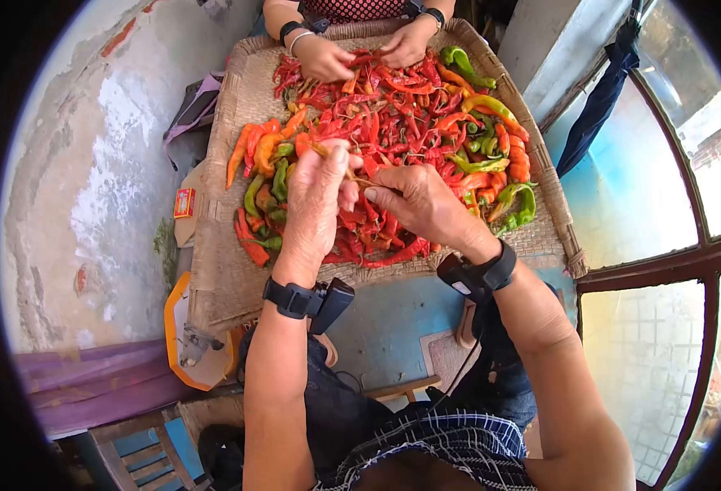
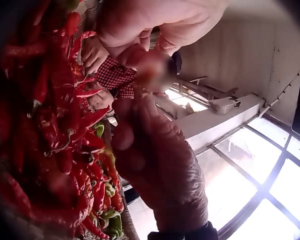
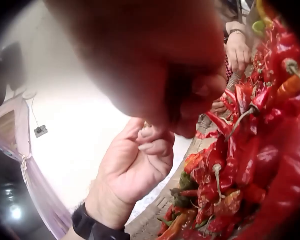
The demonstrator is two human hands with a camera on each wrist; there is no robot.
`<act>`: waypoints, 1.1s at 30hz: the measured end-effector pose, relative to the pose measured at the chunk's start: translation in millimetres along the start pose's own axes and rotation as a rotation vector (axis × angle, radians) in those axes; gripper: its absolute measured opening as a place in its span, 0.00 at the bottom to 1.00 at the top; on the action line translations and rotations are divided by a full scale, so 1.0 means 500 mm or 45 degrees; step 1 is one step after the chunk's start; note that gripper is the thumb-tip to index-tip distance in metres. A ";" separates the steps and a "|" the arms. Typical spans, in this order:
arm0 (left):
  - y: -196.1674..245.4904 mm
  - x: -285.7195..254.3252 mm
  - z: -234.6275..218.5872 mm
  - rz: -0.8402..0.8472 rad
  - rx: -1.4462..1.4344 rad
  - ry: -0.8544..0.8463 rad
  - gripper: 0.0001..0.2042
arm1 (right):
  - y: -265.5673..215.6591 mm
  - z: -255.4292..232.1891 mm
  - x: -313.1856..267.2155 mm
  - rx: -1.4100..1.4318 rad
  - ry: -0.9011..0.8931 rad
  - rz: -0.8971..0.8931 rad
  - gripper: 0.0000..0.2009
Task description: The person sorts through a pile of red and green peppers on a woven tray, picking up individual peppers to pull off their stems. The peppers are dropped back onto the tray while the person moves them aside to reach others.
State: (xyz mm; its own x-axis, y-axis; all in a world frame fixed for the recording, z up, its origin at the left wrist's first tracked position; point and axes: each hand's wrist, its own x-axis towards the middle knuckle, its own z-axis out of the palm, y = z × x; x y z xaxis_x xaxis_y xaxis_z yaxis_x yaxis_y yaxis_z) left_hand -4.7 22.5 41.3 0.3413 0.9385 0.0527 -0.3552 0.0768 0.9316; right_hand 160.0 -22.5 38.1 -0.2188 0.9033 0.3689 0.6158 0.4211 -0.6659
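Observation:
My left hand (image 1: pixel 313 200) and right hand (image 1: pixel 426 204) are raised close together over a heap of red chili peppers (image 1: pixel 389 123). A thin tan strand (image 1: pixel 360 182) runs between them, pinched by the fingertips of both hands; I cannot tell whether it is string or a pepper stem. In the left wrist view the right hand (image 2: pixel 162 165) reaches up to the left hand's fingers, with a blurred orange-red patch there. The right wrist view shows the left hand (image 3: pixel 135 165) with curled fingers, partly covered by the blurred right hand.
The peppers lie on a large woven tray (image 1: pixel 229 237), with green peppers (image 1: pixel 524 209) along its sides. Across it another person's hands (image 1: pixel 324 57) work among the peppers. A wall stands at left, windows at right, and an orange-rimmed container (image 1: pixel 174 327) below left.

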 end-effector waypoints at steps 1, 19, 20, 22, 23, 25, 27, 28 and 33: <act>0.000 0.003 -0.010 0.064 -0.007 0.027 0.13 | 0.004 -0.008 -0.001 0.162 -0.130 0.074 0.08; 0.022 -0.018 -0.015 -0.060 0.665 -0.139 0.11 | 0.081 -0.020 0.041 1.833 0.149 0.594 0.12; 0.021 -0.018 -0.015 -0.055 0.664 -0.145 0.11 | 0.087 -0.022 0.039 1.829 0.155 0.590 0.12; 0.016 -0.016 -0.022 -0.033 0.661 -0.126 0.11 | 0.097 -0.026 0.036 1.727 0.244 0.824 0.12; 0.015 -0.016 -0.025 -0.026 0.663 -0.128 0.11 | 0.100 -0.030 0.035 1.638 0.205 0.886 0.14; 0.013 -0.016 -0.030 -0.002 0.687 -0.115 0.10 | 0.104 -0.044 0.032 1.483 0.096 0.922 0.14; -0.003 -0.011 -0.037 0.111 0.823 -0.108 0.09 | 0.102 -0.064 0.041 1.361 -0.106 0.913 0.14; -0.006 -0.010 -0.038 0.205 0.957 -0.098 0.08 | 0.096 -0.066 0.053 1.358 -0.107 0.905 0.14; -0.026 -0.015 -0.034 0.577 1.505 -0.172 0.11 | 0.168 -0.047 0.080 0.694 0.666 0.364 0.18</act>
State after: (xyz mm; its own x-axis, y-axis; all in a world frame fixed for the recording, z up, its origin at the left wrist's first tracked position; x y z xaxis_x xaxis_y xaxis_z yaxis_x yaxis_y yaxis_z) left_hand -17.6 20.3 22.8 0.5032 0.7551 0.4203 0.5022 -0.6513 0.5689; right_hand 220.8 47.1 12.3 0.3573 0.8837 0.3024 0.1091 0.2821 -0.9532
